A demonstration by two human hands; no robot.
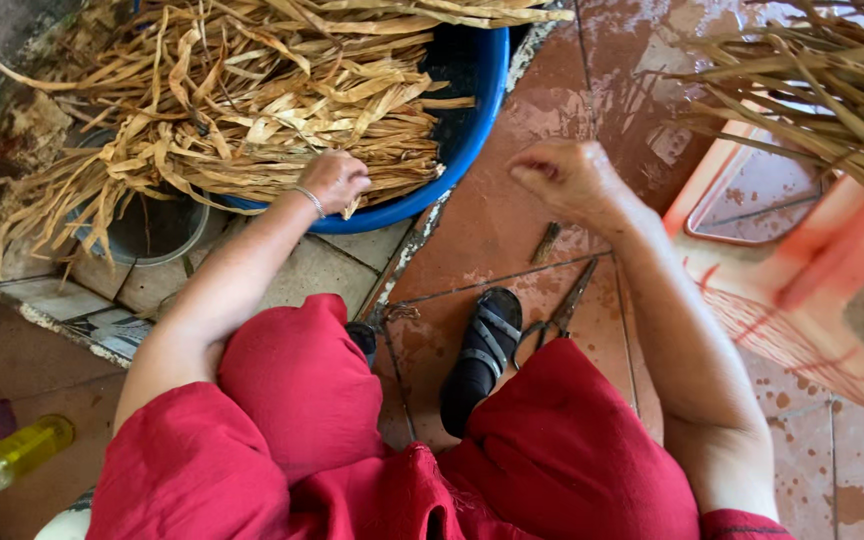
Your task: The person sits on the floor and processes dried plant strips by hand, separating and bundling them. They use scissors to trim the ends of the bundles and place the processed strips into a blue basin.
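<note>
A blue round basin (474,120) at the top holds a big heap of dried tan leaf strips (242,100). My left hand (334,180), with a thin bracelet at the wrist, reaches into the heap's near edge and its fingers close around some strips. My right hand (564,175) hovers over the reddish floor tiles to the right of the basin, fingers curled in a loose fist with nothing seen in it. I wear red clothing (402,450) and a black sandal (480,358).
Scissors (557,315) lie on the tiles beside the sandal. An orange-red plastic stool (802,270) stands at right under another bundle of dried strips (822,90). A grey bucket (152,225) sits under the heap at left. A yellow bottle (17,455) lies lower left.
</note>
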